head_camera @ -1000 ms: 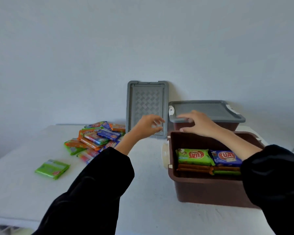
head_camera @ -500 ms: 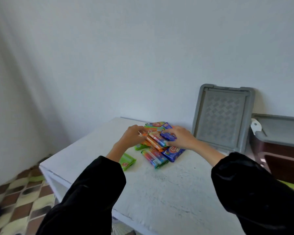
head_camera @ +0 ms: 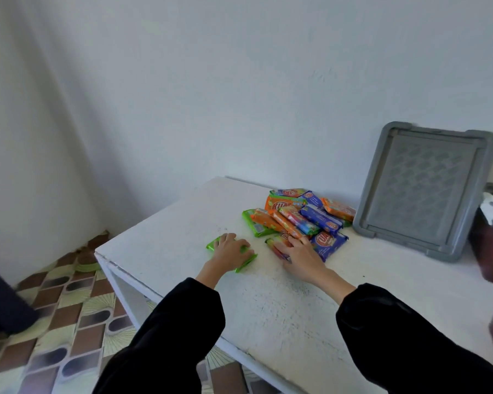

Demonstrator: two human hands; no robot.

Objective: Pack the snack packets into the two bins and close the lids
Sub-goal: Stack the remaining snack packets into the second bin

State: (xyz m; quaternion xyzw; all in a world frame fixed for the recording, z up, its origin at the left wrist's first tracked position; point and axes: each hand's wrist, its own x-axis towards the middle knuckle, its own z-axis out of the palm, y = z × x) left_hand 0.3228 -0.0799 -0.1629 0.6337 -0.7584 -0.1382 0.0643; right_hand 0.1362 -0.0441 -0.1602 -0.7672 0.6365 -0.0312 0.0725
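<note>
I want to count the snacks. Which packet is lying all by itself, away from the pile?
The green packet under the left hand. It lies flat on the table, apart from the pile of packets near the right hand.

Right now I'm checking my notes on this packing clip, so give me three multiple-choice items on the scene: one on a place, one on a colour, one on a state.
1. Where does the left hand rest?
A. on the grey lid
B. on a packet lying apart from the pile
C. on the floor

2. What colour is the packet under the left hand?
A. green
B. blue
C. orange

3. How does the grey lid stand?
A. flat on the table
B. closed on a bin
C. propped on edge against the wall

Answers:
1 B, the hand lies flat on the green packet, left of the packet pile.
2 A, bright green wrapper shows around the fingers.
3 C, its lower edge sits on the white table and its top leans on the wall.
</note>
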